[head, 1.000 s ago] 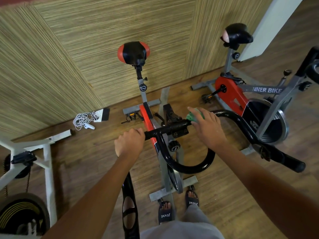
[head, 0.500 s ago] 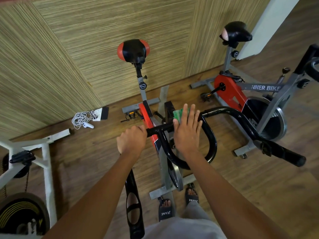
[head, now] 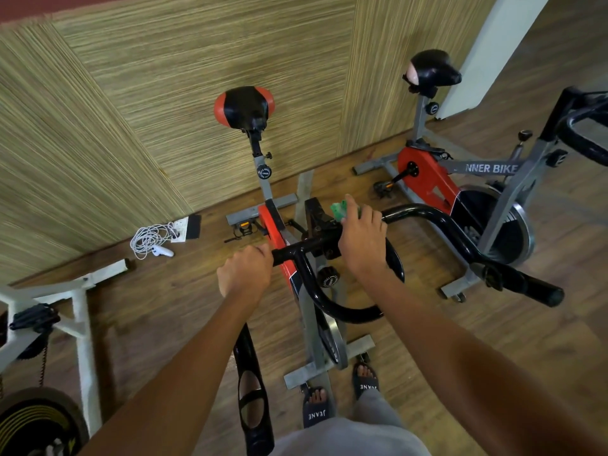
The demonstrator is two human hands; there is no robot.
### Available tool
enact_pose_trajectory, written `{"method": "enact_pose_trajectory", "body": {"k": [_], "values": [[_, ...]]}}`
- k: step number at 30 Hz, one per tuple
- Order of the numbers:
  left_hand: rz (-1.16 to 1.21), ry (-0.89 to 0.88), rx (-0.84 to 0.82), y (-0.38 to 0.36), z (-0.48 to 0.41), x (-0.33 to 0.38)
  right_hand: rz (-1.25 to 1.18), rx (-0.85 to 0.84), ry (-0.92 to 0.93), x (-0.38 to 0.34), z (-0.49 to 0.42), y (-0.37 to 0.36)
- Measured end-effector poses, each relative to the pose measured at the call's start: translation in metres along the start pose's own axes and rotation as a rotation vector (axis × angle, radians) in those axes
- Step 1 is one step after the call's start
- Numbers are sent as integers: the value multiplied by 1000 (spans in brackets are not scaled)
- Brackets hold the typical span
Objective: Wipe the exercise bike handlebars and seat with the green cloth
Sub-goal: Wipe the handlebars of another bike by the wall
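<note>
Handlebars [head: 424, 213]: right hand [head: 360, 240] presses green cloth [head: 342, 210] at centre, fingers curled over it.
Left hand [head: 245, 274]: clamped on bar end, 9 o'clock; brace firmly.
Stroke: sweep toward 3 o'clock.

Green cloth [head: 342, 210] bunched on black handlebars [head: 427, 213], red-black seat [head: 244, 105] upright

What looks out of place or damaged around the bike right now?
A tangled white cable lies loose on the floor by the wall, beside a socket. On the bike, nothing looks broken: left hand holds the handlebar, right hand presses the green cloth.
</note>
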State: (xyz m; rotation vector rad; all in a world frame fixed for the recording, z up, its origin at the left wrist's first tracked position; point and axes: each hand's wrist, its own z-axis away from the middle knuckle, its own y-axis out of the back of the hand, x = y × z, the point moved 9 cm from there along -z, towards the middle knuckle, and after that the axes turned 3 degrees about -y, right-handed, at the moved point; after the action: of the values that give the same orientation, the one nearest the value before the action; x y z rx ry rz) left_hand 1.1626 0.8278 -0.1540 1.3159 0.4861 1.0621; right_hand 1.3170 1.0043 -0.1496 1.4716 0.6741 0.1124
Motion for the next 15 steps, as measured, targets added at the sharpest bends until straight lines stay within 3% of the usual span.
{"method": "enact_pose_trajectory", "body": {"k": [6, 9, 12, 15], "values": [[78, -10, -37, -5, -18, 5, 33, 8, -32, 40, -55, 52], [144, -249, 92, 15, -22, 70, 203, -263, -15, 61, -56, 28], [219, -539, 82, 10, -13, 161, 273, -287, 23, 68, -54, 19], [234, -684, -9, -17, -3, 219, 205, -389, -128, 104, -77, 23]]}}
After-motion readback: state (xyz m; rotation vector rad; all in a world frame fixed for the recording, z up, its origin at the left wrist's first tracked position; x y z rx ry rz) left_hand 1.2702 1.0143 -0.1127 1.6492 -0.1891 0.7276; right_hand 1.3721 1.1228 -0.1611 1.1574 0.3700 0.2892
